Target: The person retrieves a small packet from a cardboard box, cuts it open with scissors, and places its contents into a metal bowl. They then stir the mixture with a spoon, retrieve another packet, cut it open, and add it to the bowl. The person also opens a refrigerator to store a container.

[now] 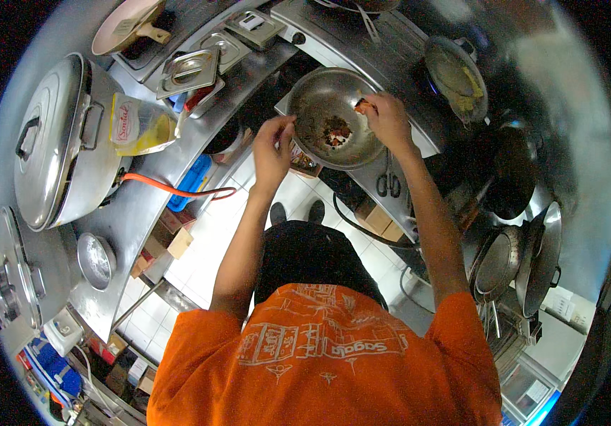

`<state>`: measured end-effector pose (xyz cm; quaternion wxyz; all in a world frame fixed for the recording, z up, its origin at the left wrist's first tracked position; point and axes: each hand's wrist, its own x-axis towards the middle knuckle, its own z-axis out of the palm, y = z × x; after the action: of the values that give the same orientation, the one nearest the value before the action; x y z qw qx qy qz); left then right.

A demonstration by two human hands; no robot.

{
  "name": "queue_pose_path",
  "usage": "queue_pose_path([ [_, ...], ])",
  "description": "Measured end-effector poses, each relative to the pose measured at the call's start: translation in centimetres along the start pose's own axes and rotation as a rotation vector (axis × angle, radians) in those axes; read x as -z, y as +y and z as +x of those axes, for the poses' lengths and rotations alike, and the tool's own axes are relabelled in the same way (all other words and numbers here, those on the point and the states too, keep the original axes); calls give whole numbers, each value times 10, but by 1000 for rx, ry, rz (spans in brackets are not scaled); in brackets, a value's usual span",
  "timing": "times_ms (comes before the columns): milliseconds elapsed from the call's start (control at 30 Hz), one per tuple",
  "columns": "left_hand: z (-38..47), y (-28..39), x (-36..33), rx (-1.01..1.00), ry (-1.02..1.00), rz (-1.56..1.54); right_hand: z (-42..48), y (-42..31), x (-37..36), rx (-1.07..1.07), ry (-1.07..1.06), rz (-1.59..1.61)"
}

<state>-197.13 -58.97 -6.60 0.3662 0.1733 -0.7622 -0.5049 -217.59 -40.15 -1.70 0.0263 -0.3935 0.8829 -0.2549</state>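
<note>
A round metal bowl (313,96) is in front of me, overlapping the edge of the steel counter. Dark brown and reddish bits (336,131) lie at its bottom, with a pale patch among them. At the bowl's left rim, my left hand (272,152) has its thumb and fingers pinched on the edge. Over the right side of the bowl, my right hand (391,121) grips a small orange-red piece (362,106), partly hidden by the fingers; whether it is food or a packet I cannot tell. Scissors (388,178) with dark handles lie on steel just below the bowl.
On the left counter stand a large lidded pot (49,144), a yellow-and-white pouch (143,125), a small metal bowl (96,261) and steel pan lids (188,72). An orange hose (177,189) loops over the counter edge. Pans (497,261) and an oval pan (457,80) are at right.
</note>
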Motion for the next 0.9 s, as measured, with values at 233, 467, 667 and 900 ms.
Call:
queue_pose_path([
  [233, -92, -30, 72, 342, 58, -68, -30, 27, -32, 60, -345, -407],
  [467, -162, -57, 119, 586, 65, 17, -40, 24, -33, -13, -421, -440],
  [667, -201, -70, 151, 619, 42, 27, -46, 1, -18, -272, -7, 75],
  [900, -252, -75, 200, 807, 168, 66, -128, -60, -78, -841, 62, 1830],
])
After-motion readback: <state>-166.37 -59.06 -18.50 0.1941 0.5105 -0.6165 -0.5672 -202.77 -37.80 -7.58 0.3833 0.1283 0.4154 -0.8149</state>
